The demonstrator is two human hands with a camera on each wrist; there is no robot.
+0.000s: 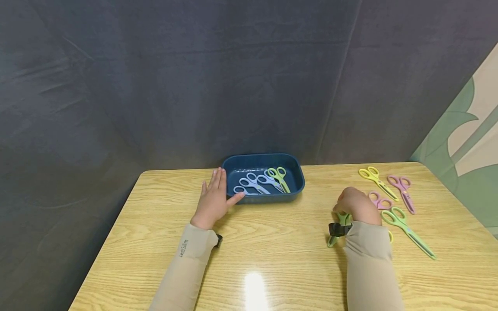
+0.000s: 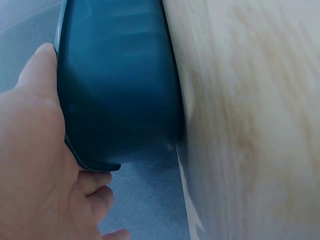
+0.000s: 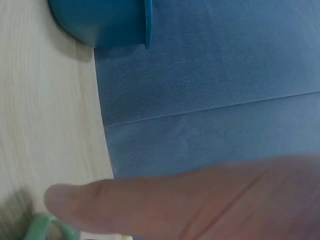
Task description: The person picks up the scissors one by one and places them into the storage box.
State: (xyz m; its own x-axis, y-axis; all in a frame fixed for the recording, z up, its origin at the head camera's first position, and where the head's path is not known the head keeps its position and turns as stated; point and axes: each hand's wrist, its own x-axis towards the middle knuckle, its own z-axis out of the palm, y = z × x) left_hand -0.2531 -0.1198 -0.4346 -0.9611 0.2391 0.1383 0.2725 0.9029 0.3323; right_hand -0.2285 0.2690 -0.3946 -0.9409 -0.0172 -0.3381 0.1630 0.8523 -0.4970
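By the table's point(image 1: 295, 255) far edge, the left hand point(image 1: 212, 201), fingers straight, touched the navy bin point(image 1: 277, 198) (blue scissors point(image 1: 253, 185) inside); rightward, the right hand point(image 1: 358, 205) partly covered green scissors point(image 1: 333, 241), grip impossible to tell.

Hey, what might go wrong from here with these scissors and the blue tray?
The blue tray sits near the back edge of the table, so a push from the left hand might slide it off. One pair of pink scissors lies close beside the right hand and could get knocked.
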